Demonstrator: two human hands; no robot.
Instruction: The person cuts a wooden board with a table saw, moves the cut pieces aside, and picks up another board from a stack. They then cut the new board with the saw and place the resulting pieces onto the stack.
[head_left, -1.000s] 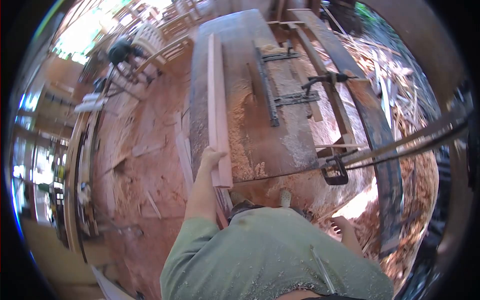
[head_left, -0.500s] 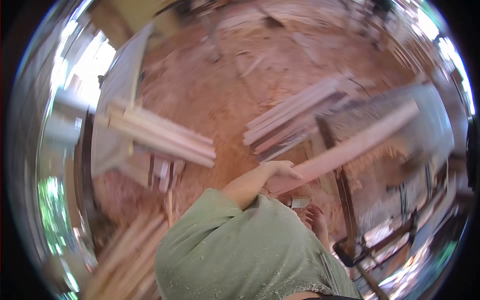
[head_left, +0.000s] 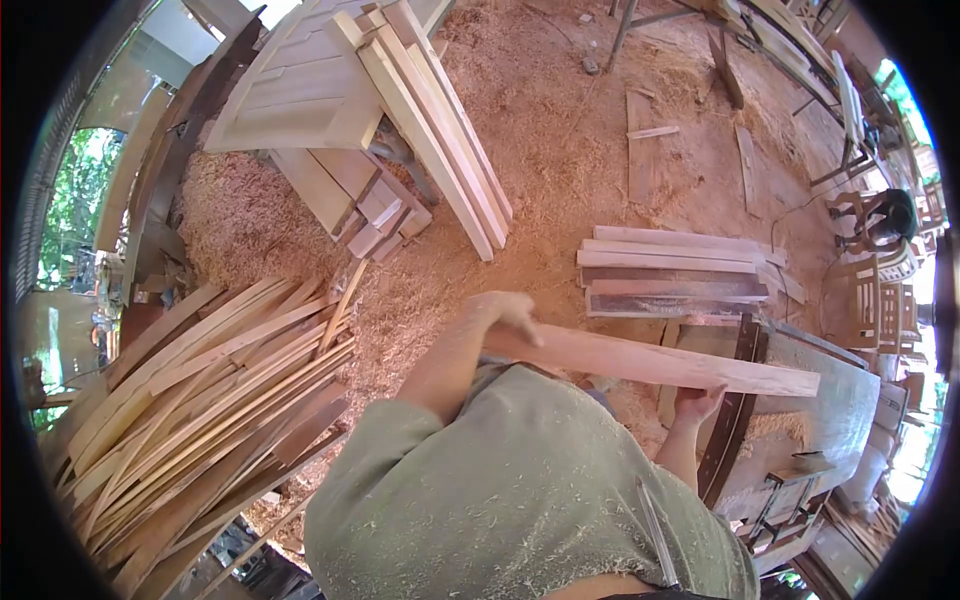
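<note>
A long, flat wooden plank (head_left: 640,355) lies across the front of my body, its far end reaching right over the edge of a machine table. My left hand (head_left: 512,314) grips the plank's left end, with the thumb side turned toward the wood. Further right, my right hand (head_left: 697,402) holds the plank's lower edge from beneath; some of its fingers are hidden behind the board. The metal-topped table (head_left: 845,410) carries wood shavings near my right hand.
Stacked boards (head_left: 680,265) lie on the shaving-covered floor ahead. Pale battens (head_left: 430,125) lean over a panel-topped stand (head_left: 300,85) at the left front. Many loose strips (head_left: 200,400) pile up at my left. Chairs (head_left: 880,310) and a person (head_left: 885,220) are at the far right.
The view has turned and steadied. The plank has swung from a slant to nearly level, and my right hand, earlier free below the plank, now grips its lower edge.
</note>
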